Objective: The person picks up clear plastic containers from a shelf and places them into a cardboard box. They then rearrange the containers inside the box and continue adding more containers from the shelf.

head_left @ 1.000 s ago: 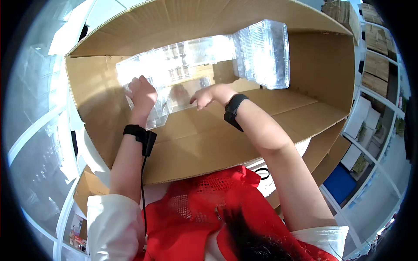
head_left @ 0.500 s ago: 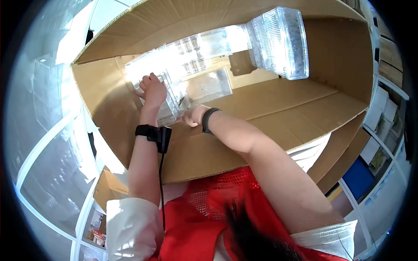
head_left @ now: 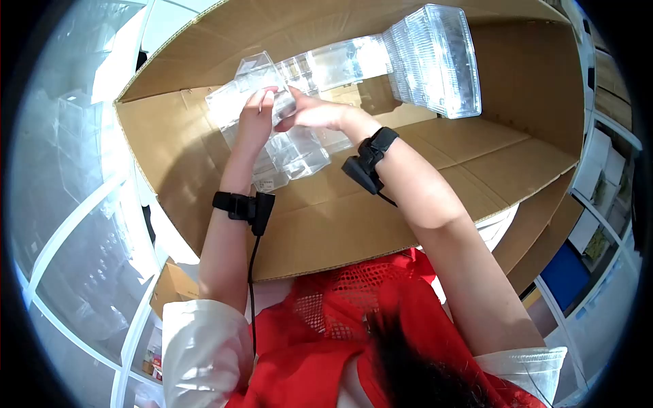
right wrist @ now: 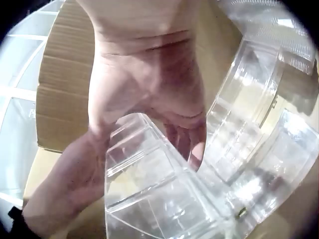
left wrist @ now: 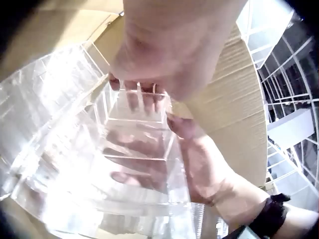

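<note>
A clear plastic divided organizer box [head_left: 248, 95] is tilted between the two hands, inside a large cardboard box [head_left: 340, 224]. My left hand [head_left: 257, 119] grips its near side; in the left wrist view its fingertips show through the clear wall. The right hand [head_left: 309, 112] holds the same organizer from the right, thumb on one side and fingers on the other, as the right wrist view shows [right wrist: 144, 89]. Below the hands lies another clear container [head_left: 299, 153], with a small label at its lower corner.
A ribbed clear bin [head_left: 435, 61] rests at the back right of the cardboard box. A row of clear compartment trays [head_left: 350, 60] runs along its back wall. Cardboard walls enclose the hands on the left and back. White-framed shelving [head_left: 88, 204] stands at the left.
The right hand has gone from the front of the clear containers up to the organizer and now grips it. The organizer has risen and tilted in both hands, exposing the container beneath.
</note>
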`<act>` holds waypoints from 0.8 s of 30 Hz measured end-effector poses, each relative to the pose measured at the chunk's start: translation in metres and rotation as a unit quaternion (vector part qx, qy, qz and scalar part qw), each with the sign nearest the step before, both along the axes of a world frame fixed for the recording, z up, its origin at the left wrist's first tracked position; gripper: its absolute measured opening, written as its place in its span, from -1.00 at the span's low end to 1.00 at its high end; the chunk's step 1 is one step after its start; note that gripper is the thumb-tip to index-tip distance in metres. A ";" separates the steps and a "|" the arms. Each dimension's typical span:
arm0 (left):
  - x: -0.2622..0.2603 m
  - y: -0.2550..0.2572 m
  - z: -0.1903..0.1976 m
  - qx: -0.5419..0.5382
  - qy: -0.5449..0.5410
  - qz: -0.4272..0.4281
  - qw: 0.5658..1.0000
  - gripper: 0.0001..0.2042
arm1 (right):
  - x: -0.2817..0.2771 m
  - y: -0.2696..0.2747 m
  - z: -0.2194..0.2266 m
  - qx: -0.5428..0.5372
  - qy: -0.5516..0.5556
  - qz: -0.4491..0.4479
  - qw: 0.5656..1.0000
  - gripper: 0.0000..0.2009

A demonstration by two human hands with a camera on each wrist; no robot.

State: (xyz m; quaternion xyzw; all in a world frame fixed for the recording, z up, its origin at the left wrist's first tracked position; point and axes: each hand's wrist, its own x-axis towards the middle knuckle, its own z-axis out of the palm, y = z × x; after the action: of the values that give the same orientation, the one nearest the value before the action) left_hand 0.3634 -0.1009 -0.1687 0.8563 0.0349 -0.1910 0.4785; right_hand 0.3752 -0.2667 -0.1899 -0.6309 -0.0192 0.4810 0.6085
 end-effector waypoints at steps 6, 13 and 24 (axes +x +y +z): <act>-0.038 0.014 -0.048 0.285 -0.077 0.106 0.949 -0.32 | -0.011 -0.050 -0.051 -0.167 0.114 -0.146 0.968 -0.23; -0.059 0.018 -0.042 0.383 0.112 0.138 0.906 -0.01 | -0.056 -0.079 -0.087 -0.218 0.178 -0.285 0.916 -0.28; -0.030 -0.004 -0.011 0.227 0.053 0.168 0.958 -0.08 | -0.063 -0.072 -0.105 -0.209 0.183 -0.327 0.903 -0.23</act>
State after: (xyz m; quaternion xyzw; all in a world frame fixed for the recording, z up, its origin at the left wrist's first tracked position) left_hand 0.3333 -0.1051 -0.1798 0.9128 0.2463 -0.1399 0.2944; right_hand 0.3126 -0.3382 -0.2948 -0.6153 0.4004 0.3551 0.5789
